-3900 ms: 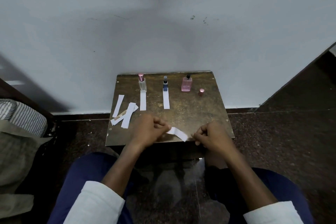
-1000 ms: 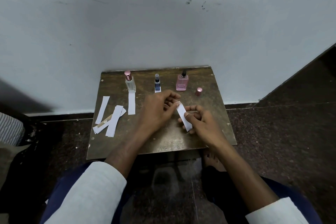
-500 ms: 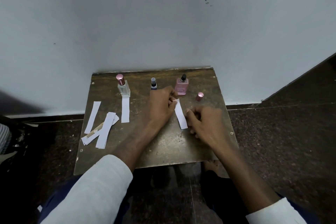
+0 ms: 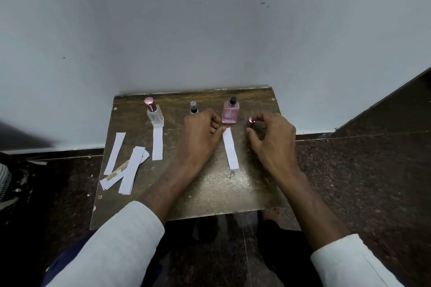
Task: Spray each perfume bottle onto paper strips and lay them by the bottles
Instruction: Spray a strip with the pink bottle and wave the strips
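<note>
Three perfume bottles stand along the back of a small wooden table [image 4: 210,191]: a clear bottle with a pink cap [image 4: 154,113], a dark bottle [image 4: 193,106] half hidden behind my left hand, and a pink bottle [image 4: 230,113] with its black sprayer bare. A white paper strip [image 4: 230,148] lies flat in front of the pink bottle. My left hand [image 4: 200,140] touches its top corner with the thumb tip, the other fingers curled. My right hand [image 4: 272,140] has its thumb and fingertips around the loose pink cap [image 4: 251,120]; whether they grip it is unclear.
Another strip [image 4: 157,144] lies in front of the clear bottle. A loose pile of spare strips [image 4: 127,170] sits at the table's left. The table stands against a white wall, with dark floor on both sides and my knees below the front edge.
The strip went from both hands down onto the table in front of the pink bottle. My right hand left it and moved up to the pink cap.
</note>
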A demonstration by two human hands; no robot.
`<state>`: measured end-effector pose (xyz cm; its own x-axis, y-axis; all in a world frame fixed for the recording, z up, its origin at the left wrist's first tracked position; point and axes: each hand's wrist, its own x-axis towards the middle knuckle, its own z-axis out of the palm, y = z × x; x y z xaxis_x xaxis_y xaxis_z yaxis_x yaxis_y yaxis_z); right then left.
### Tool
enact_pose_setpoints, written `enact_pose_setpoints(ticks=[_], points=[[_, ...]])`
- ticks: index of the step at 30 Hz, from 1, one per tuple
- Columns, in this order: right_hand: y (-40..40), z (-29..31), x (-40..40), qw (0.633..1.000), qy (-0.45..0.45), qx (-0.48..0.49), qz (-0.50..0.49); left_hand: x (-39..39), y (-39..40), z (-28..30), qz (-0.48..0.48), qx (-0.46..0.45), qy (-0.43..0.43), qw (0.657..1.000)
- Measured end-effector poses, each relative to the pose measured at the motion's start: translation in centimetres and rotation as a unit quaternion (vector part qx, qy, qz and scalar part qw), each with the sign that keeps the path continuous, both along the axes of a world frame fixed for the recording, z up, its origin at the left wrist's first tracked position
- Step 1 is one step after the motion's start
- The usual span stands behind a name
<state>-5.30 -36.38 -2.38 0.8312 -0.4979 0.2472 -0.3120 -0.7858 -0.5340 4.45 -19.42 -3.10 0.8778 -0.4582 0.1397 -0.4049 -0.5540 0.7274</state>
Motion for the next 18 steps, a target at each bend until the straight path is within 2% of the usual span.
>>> enact_pose_setpoints(ticks=[9,12,15,18], points=[[-1.2,-0.2,1.6,0.999,-0.004,0.013,0.031,-0.6,-0.3,0.7,0.032,-0.018,-0.045,0.998],[-0.4,1.2,1.9,0.993,-0.109,0.034,0.01,-0.5,-0.6,0.7,0.038,-0.007,-0.049,0.998],[0.7,3.1,2.3,0.968,-0.243,0.062,0.02,-0.4,-1.1,0.9,0.028,-0.022,-0.038,0.999],[1.2,2.9,3.1,0.963,-0.257,0.034,0.071,-0.4,-1.5,0.9,0.03,-0.055,-0.029,0.998]])
